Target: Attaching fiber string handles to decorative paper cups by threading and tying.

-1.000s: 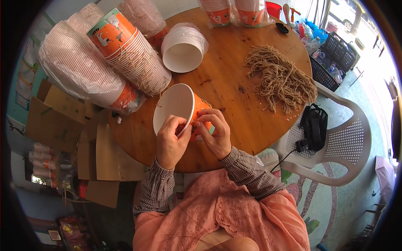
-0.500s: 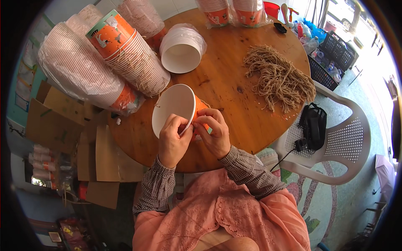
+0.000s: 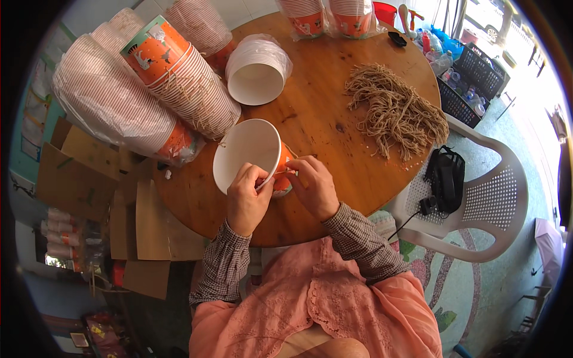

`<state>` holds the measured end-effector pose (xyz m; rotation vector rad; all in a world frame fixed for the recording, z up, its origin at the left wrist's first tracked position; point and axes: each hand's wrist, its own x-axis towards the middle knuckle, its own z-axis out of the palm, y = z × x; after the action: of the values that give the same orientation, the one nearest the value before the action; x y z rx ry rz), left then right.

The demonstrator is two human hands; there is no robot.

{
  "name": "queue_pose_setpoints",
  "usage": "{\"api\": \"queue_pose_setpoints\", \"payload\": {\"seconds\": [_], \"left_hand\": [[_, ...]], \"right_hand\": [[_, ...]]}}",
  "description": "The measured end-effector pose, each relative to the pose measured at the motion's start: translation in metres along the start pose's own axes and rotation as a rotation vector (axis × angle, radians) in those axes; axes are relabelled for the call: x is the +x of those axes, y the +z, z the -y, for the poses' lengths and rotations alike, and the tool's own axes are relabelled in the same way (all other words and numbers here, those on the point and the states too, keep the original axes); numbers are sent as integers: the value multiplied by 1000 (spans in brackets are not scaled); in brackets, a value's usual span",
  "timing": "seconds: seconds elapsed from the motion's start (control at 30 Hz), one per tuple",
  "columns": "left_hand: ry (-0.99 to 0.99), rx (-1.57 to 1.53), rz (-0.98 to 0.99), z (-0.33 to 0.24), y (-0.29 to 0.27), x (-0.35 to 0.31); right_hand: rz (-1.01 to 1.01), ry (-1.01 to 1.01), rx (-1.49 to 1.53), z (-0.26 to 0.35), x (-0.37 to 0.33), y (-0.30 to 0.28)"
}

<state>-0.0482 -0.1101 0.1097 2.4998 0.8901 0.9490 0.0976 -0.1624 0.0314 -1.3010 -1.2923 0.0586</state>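
Note:
A paper bucket [image 3: 246, 152], white inside and orange outside, lies tilted on the table with its mouth toward me. My left hand [image 3: 249, 201] is closed on the near right part of its rim, thumb and fingers pinching the wall. Just beside it, my right hand [image 3: 316, 188] pinches a thin strand of twine close to the bucket's orange side; the strand's end is hidden by the fingers. A bit of twine also pokes through the bucket's far left wall. To the right lies a loose heap of brown twine [image 3: 397, 110].
Tall nested stacks of orange paper buckets [image 3: 191, 77] lean at the left, some wrapped in plastic. Behind is a wrapped stack of white bowls [image 3: 256, 83]. Cardboard boxes [image 3: 152, 218] stand left of the round wooden table [image 3: 322, 113]. A white plastic chair [image 3: 495, 197] holds a black bag [image 3: 447, 179].
My right hand has drawn a little to the right, away from the rim, pulling the strand. The bucket has shifted slightly left; my left hand stays at its rim.

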Motion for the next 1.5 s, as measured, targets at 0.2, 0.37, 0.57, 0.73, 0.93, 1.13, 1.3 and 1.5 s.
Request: {"api": "queue_pose_setpoints", "payload": {"seconds": [0.2,0.37,0.57,0.73,0.93,1.13,1.3,1.5], "left_hand": [[-19,-125,36,8,2,-5],[-8,-184,93,12,5,-7],[45,-150,17,30,6,-4],[-163,-441,-70,44,-5,5],[-97,-400,-145,56,-5,11],[-53,-407,-210,63,-5,13],[-122,-709,-301,61,-3,5],[-185,-710,-5,42,-10,6]], "right_hand": [[-144,-27,-54,-4,29,-19],[-50,-100,134,14,68,-20],[394,-77,388,22,98,0],[519,-163,174,15,85,8],[601,-191,213,21,74,11],[662,47,387,30,76,12],[417,186,394,29,71,21],[273,252,611,26,70,26]]}}
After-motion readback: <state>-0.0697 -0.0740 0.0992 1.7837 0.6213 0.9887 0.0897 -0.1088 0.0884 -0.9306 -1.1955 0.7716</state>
